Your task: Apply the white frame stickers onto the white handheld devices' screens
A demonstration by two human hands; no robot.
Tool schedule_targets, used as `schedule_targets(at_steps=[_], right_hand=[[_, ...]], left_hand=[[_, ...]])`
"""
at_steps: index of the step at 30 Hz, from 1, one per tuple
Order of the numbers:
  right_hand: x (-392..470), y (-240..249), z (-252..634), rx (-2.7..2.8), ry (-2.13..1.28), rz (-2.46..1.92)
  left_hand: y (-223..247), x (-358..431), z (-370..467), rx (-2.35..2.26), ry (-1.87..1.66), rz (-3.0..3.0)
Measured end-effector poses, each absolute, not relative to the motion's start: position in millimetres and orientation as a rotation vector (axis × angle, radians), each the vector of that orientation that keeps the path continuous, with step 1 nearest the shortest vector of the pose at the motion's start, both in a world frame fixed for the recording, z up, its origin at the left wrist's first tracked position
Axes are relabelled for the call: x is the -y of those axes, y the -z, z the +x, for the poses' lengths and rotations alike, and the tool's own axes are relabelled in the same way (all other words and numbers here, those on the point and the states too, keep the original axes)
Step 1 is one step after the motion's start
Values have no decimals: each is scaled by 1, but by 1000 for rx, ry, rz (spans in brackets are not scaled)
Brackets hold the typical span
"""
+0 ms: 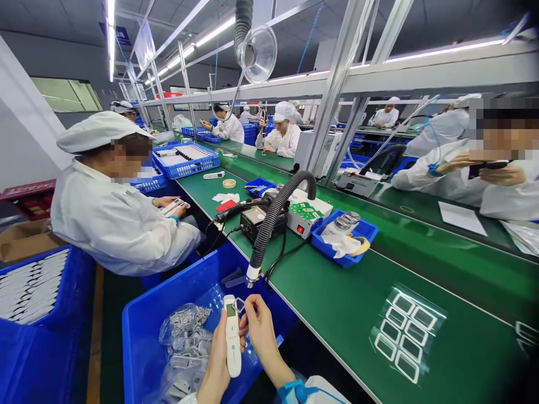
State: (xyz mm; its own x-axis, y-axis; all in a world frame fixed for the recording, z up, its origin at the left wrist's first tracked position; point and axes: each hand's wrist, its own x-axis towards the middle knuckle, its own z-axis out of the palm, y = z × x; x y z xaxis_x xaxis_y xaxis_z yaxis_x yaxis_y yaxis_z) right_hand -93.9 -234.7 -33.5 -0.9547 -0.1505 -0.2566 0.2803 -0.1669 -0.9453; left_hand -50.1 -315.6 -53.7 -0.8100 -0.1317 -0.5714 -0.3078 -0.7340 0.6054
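My left hand (pixel 216 352) is wrapped round a slim white handheld device (pixel 233 339), held upright with its small grey screen at the top. My right hand (pixel 261 328) pinches a small white rectangular frame (pixel 240 303) beside the screen end; whether the frame touches the device I cannot tell. Both hands are above a blue bin (pixel 128 331) that contains transparent bags of small parts (pixel 185 342). On the green bench to the right lies a transparent sheet (pixel 398 331) with several similar white frames. A blue wrist strap (pixel 292 390) circles my right wrist.
A flexible black hose (pixel 269 224) curves down just above my hands. Behind it stand a black box (pixel 256 221), a white unit with a red switch (pixel 309 216) and a blue tray (pixel 345 258). A co-worker (pixel 122 207) sits at left; others work across the bench (pixel 332 303).
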Motion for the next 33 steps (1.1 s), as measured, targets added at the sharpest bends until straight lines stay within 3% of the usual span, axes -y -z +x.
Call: schedule_targets(at_steps=[7,13,23,33], right_hand=[[223,23,-105,-1965,2252,-97],[176,15,-82,-2116,2254,-33],[28,-11,27,-1990,2098,601],[-18,-28,72,-1623,2326,969]], left_hand=[[58,309,-54,-1289,-2632,-896],[52,297,-30,-1326,-2576,-920],[26,223,27,-1430,-2210,-566],[-1,166,50,-1358,-1963,-407]])
